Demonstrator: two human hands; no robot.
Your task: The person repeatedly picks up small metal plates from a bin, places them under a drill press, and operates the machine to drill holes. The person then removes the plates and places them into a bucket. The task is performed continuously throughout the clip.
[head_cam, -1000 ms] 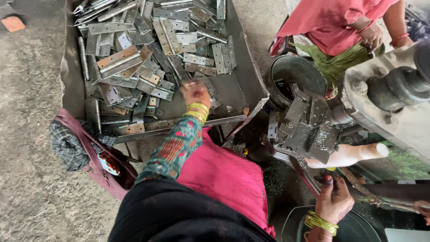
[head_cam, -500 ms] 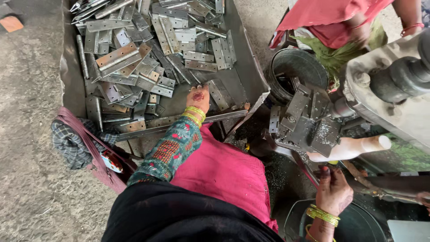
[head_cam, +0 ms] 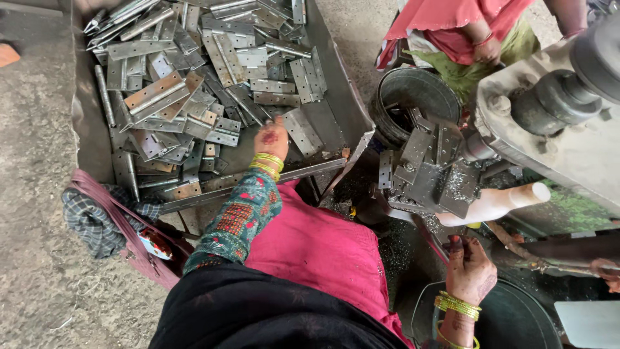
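My left hand (head_cam: 271, 139) reaches into a grey metal tray (head_cam: 336, 110) heaped with several steel hinges (head_cam: 161, 97). Its fingers curl down among the hinges, beside a flat hinge leaf (head_cam: 300, 132); whether it holds one is hidden. My right hand (head_cam: 470, 268), with yellow bangles at the wrist, closes around a thin reddish rod (head_cam: 431, 238) below a press machine (head_cam: 555, 110). A cream handle (head_cam: 497, 201) sticks out just above that hand. Hinges lie on the machine's dark fixture (head_cam: 426, 165).
A dark bucket (head_cam: 413, 97) with metal pieces stands between tray and machine. Another person in red and green sits at the top right, one hand (head_cam: 487, 48) showing. A pink bag (head_cam: 129, 239) and checked cloth (head_cam: 90, 220) lie at my left. A dark basin (head_cam: 510, 317) sits at the bottom right.
My left hand has shifted slightly over the hinges near the tray's front edge. My right hand has risen a little along the rod. The view has slid sideways.
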